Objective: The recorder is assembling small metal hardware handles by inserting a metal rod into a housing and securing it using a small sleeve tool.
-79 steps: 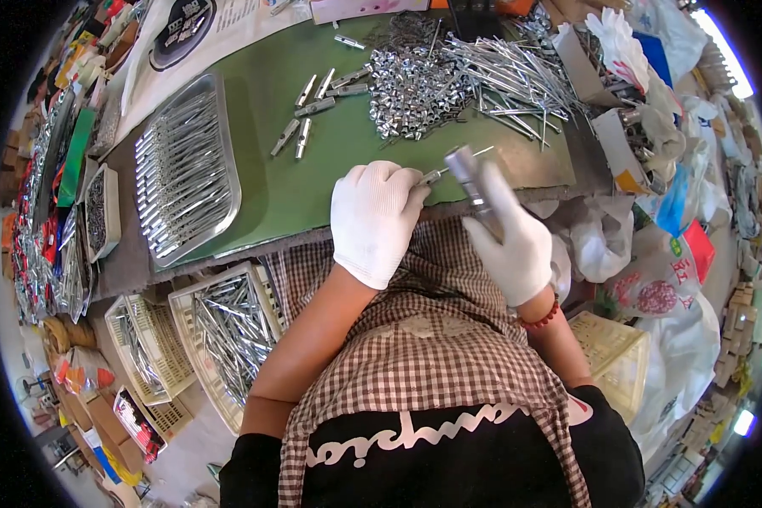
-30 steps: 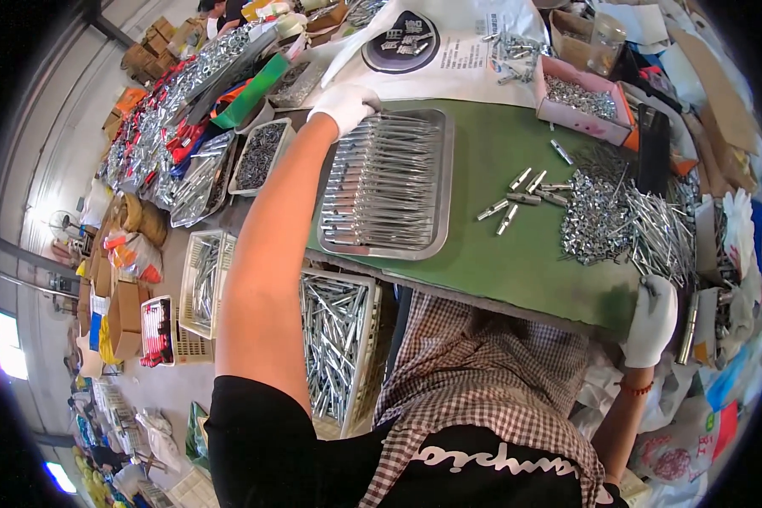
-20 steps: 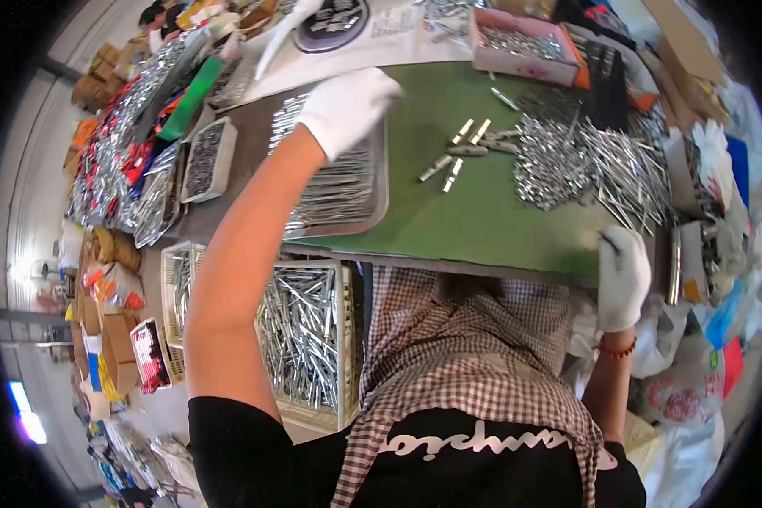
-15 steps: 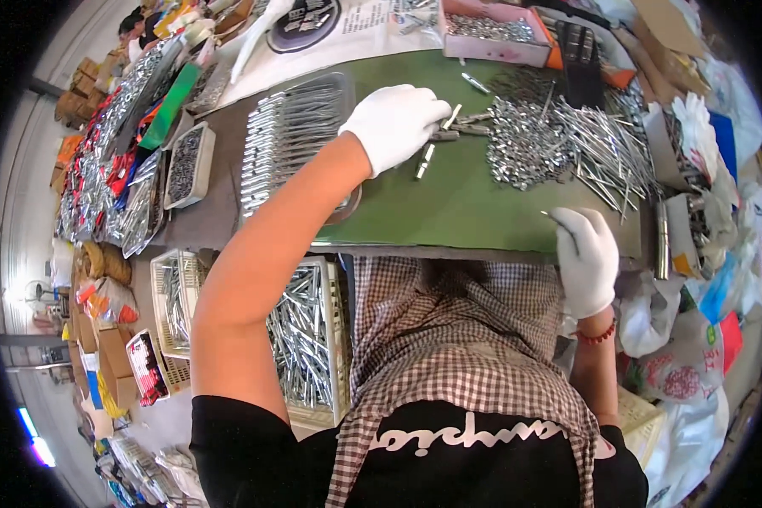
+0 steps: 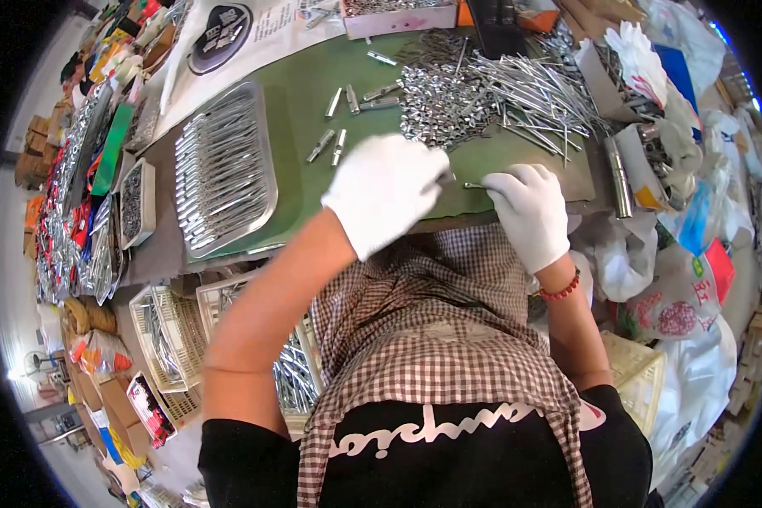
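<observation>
Both my hands wear white gloves and are held close together above the near edge of the green work mat (image 5: 305, 199). My left hand (image 5: 387, 193) is closed in a pinch, with a bit of dark metal showing at its fingertips; its kind is mostly hidden. My right hand (image 5: 531, 212) is closed around a thin metal piece (image 5: 475, 185), whose narrow end points toward my left hand. A small gap separates the two. Beyond my left hand lie several short silver metal cylinders (image 5: 339, 147). A pile of small metal parts (image 5: 440, 106) sits behind both hands.
A clear plastic tray (image 5: 271, 182) with rows of silver rods lies on the left. Long metal rods (image 5: 538, 93) are heaped at the back right, near a thick metal tube (image 5: 618, 178). A pink box (image 5: 402, 20) of small parts stands at the back. Crates (image 5: 165, 339) stand below the table.
My left hand has come back from the metal cylinders toward me. My right hand has moved inward and up, so the hands are now close together. The view has shifted rightward.
</observation>
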Action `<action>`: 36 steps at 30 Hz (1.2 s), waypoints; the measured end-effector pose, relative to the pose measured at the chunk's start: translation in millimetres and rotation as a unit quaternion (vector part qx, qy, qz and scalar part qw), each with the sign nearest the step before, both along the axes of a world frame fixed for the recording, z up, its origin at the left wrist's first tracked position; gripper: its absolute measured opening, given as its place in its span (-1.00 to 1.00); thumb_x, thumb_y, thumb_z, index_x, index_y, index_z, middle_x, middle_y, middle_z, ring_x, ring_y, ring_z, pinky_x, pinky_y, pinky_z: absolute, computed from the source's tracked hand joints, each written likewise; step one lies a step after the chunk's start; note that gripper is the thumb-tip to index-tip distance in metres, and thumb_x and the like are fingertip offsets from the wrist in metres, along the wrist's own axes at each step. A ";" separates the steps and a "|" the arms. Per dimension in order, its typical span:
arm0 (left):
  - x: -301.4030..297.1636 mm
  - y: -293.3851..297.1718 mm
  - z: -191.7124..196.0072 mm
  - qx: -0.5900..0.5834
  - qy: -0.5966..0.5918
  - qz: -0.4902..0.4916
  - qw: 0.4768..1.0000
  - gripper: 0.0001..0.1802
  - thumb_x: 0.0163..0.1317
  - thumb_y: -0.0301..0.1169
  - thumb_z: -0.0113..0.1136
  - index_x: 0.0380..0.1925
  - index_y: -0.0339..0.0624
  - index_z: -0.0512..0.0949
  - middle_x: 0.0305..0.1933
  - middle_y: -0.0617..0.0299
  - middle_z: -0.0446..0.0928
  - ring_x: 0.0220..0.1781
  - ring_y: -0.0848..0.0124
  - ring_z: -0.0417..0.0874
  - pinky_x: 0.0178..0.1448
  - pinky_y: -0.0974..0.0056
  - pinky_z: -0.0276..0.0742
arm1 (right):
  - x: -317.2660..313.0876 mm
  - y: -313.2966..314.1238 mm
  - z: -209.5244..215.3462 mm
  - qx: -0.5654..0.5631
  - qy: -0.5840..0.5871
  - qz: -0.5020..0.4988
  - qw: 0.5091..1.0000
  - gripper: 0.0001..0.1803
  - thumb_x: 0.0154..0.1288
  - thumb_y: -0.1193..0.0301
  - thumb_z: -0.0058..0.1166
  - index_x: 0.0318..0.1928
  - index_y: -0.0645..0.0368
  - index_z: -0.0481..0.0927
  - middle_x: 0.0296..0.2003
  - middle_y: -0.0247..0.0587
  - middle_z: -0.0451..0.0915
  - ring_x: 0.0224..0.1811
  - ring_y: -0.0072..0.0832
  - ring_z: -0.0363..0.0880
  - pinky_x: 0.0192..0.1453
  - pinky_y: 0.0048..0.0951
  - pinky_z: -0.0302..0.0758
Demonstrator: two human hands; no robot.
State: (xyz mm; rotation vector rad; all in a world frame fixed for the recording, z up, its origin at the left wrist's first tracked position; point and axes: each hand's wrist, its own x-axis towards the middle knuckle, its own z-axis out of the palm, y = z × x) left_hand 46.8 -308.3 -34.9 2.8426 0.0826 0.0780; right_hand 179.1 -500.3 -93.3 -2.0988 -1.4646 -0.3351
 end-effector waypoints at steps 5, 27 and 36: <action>-11.5 -34.9 -51.3 -0.050 -0.234 0.097 0.966 -0.86 0.11 -0.45 0.28 -0.29 -0.09 0.68 -0.30 0.19 0.59 -0.22 0.11 0.61 -0.06 0.07 0.53 | 0.5 1.5 4.0 -0.003 0.020 0.012 1.000 -0.83 0.10 0.49 0.26 -0.26 -0.01 0.70 -0.29 -0.29 0.63 -0.12 -0.18 0.58 0.00 -0.20 0.51; -15.1 -49.8 -61.4 -0.052 -0.250 0.144 0.956 -0.81 0.05 -0.44 0.34 -0.27 -0.10 0.71 -0.35 0.22 0.56 -0.28 0.16 0.59 -0.13 0.09 0.48 | 38.3 39.7 6.1 0.005 0.190 -0.085 0.978 -0.88 0.22 0.38 0.22 -0.24 0.06 0.71 -0.24 -0.13 0.66 -0.15 -0.13 0.64 -0.03 -0.19 0.56; -16.3 -48.3 -62.6 -0.051 -0.251 0.140 0.956 -0.81 0.06 -0.43 0.34 -0.27 -0.10 0.71 -0.33 0.21 0.56 -0.26 0.15 0.59 -0.13 0.09 0.48 | 37.3 36.1 5.5 -0.064 0.010 -0.043 0.997 -0.91 0.29 0.39 0.15 -0.23 0.06 0.64 -0.27 -0.16 0.62 -0.15 -0.12 0.62 -0.03 -0.12 0.53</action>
